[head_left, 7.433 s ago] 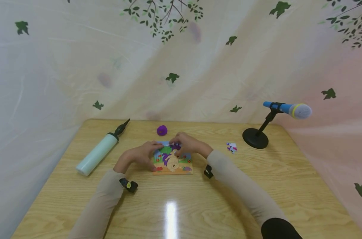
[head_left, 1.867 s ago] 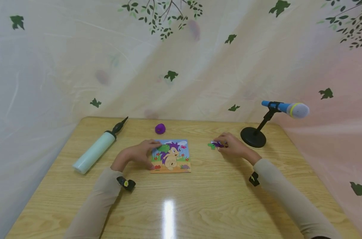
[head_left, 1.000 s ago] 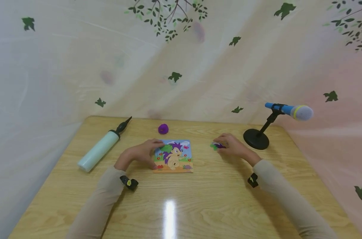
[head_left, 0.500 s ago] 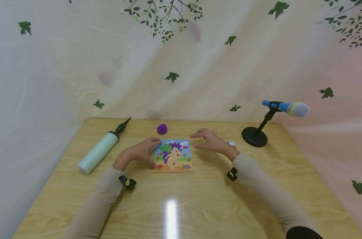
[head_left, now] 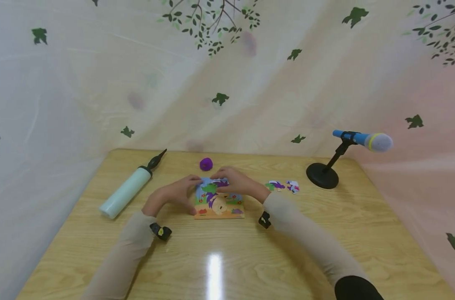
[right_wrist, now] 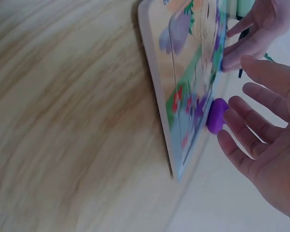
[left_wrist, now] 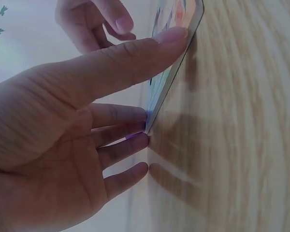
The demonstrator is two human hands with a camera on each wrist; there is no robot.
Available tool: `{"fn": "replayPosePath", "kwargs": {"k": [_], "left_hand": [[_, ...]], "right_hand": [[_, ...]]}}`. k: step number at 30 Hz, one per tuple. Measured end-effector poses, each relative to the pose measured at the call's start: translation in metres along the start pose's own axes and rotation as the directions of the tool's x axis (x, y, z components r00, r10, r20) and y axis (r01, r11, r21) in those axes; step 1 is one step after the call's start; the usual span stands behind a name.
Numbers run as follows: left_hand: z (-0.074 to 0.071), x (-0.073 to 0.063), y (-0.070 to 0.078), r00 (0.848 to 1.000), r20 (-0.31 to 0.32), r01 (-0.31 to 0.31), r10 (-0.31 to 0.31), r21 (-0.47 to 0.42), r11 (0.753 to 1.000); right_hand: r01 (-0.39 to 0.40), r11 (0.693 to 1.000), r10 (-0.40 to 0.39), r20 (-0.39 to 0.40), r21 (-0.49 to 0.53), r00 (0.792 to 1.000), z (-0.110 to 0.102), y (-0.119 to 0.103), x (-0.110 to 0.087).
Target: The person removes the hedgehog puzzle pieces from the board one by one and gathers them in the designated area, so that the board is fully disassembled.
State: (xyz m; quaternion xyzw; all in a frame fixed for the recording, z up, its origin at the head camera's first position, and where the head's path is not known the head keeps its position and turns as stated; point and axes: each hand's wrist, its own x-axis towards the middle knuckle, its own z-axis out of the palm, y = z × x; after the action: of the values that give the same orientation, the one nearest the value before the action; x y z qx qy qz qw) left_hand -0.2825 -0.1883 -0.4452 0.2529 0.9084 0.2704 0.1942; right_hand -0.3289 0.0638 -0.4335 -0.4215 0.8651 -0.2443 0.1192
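A hedgehog jigsaw puzzle [head_left: 220, 211] in a flat square board lies mid-table. Its left side is held by my left hand [head_left: 176, 195], thumb at the near corner and fingertips at the far one; in the left wrist view the thumb rests on the board's edge [left_wrist: 181, 60]. My right hand [head_left: 236, 182] is over the puzzle's upper part, hiding some of the picture. Its fingers [right_wrist: 249, 121] look spread and fairly straight in the right wrist view, with nothing visible between them. Two loose puzzle pieces, one green and purple [head_left: 277, 185], one white and purple [head_left: 293, 187], lie to the right.
Behind the puzzle sits a small purple lump [head_left: 206, 164]. A pale green hand pump [head_left: 126, 192] with a black nozzle lies at left. On the right, a blue microphone [head_left: 362, 139] stands on a black round base [head_left: 322, 175]. A patterned cloth hangs behind the table.
My right hand set the green and purple piece down beside the other loose piece, let go and moved left over the puzzle. My left hand has stayed at the board's left side.
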Motion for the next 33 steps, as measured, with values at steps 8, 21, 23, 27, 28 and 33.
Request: {"fn": "replayPosePath", "kwargs": {"k": [8,21,23,27,28,33], "left_hand": [[0.002,-0.002,0.001,1.0,0.004,0.026,-0.026,-0.036,0.999],[0.001,-0.001,-0.002,1.0,0.017,0.001,0.0,-0.021,1.0],[0.001,-0.002,-0.002,1.0,0.01,-0.011,0.011,-0.014,1.0],[0.002,-0.002,-0.002,1.0,-0.013,-0.026,0.026,-0.004,1.0],[0.003,-0.002,-0.002,0.999,-0.021,-0.026,0.026,-0.003,1.0],[0.004,-0.001,0.0,0.999,-0.036,-0.001,0.0,-0.031,1.0]], "right_hand": [[-0.05,0.998,0.049,0.035,0.023,0.998,0.013,0.001,0.015],[-0.099,0.995,0.099,0.009,-0.021,0.995,0.02,-0.003,0.025],[-0.099,0.995,0.099,0.005,-0.025,0.995,0.02,-0.002,0.025],[-0.094,0.995,0.095,0.007,-0.026,0.995,0.021,-0.002,0.025],[-0.093,0.995,0.094,0.008,-0.028,0.996,0.021,-0.003,0.025],[-0.093,0.994,0.094,0.015,-0.047,0.995,0.02,-0.004,0.026]]}}
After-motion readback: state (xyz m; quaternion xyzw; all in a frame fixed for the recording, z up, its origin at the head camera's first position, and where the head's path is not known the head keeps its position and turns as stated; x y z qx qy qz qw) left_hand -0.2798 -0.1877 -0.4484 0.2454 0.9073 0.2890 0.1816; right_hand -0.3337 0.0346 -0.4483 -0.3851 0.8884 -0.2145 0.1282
